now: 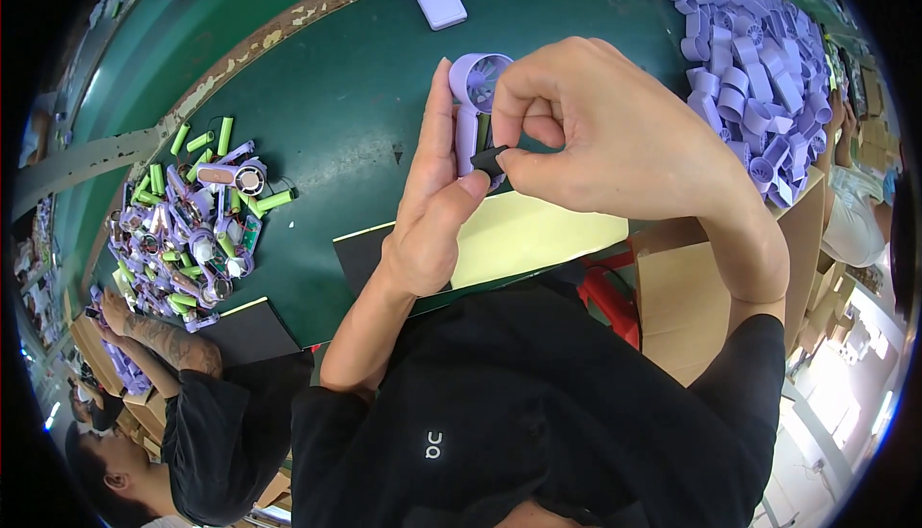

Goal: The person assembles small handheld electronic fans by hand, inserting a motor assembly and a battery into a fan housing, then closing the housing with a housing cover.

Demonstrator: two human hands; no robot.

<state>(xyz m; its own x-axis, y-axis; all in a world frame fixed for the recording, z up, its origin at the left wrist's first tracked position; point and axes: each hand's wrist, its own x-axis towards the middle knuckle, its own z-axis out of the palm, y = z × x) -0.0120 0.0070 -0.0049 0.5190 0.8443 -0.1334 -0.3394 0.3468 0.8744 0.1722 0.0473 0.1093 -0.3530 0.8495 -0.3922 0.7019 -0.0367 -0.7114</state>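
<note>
Holding a purple fan body (467, 139) just above the centre of the frame, along the fingers of the left hand (423, 225). Pinching a small black piece (488, 160) against its handle with thumb and forefinger of the right hand (600, 129), close beside the left. Looks part-assembled: ring and blades in place, handle apparently open, black piece perhaps not yet seated; hard to tell behind the fingers. Probably plenty left, judging by the heap of fan assemblies (178, 230) with green cylinders (226, 136) at left and the mound of purple shells (754, 67) at upper right, both piled loose. At lower right, a cardboard box (682, 302), showing brown panels; cannot make out any contents.
</note>
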